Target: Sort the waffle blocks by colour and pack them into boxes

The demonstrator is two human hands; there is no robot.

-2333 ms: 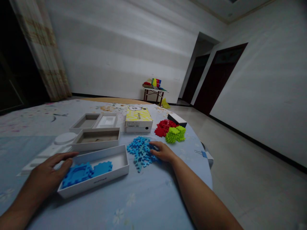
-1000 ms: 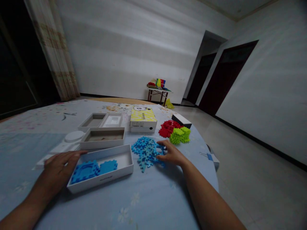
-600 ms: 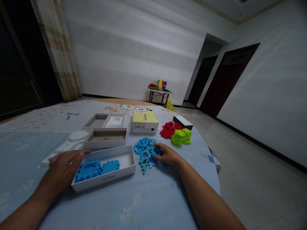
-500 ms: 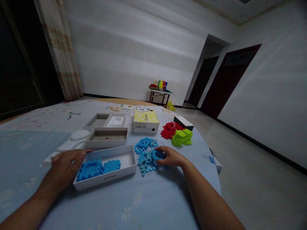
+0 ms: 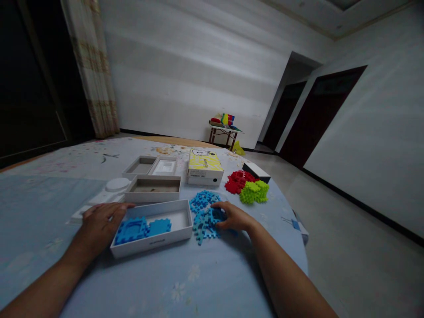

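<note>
A white shallow box [image 5: 155, 240] lies in front of me on the blue cloth, with blue foam puzzle pieces [image 5: 141, 228] in its left half. My left hand [image 5: 101, 225] rests flat against the box's left end, fingers spread. To the right lies a loose heap of blue foam pieces [image 5: 204, 212]. My right hand [image 5: 233, 217] lies on the near part of that heap, fingertips curled over some pieces; the far part of the heap sits apart behind it.
Behind stand two empty grey-white trays [image 5: 154, 188] [image 5: 142, 166], a white insert [image 5: 114, 187], a yellow box [image 5: 204, 165], red pieces [image 5: 236, 181], green pieces [image 5: 254, 192] and a black-white box [image 5: 256, 171]. The table edge [image 5: 298, 247] curves at right.
My right hand has drawn part of the blue heap toward me, splitting it from the rest. The left hand stays at the box's end. The camera shifted slightly.
</note>
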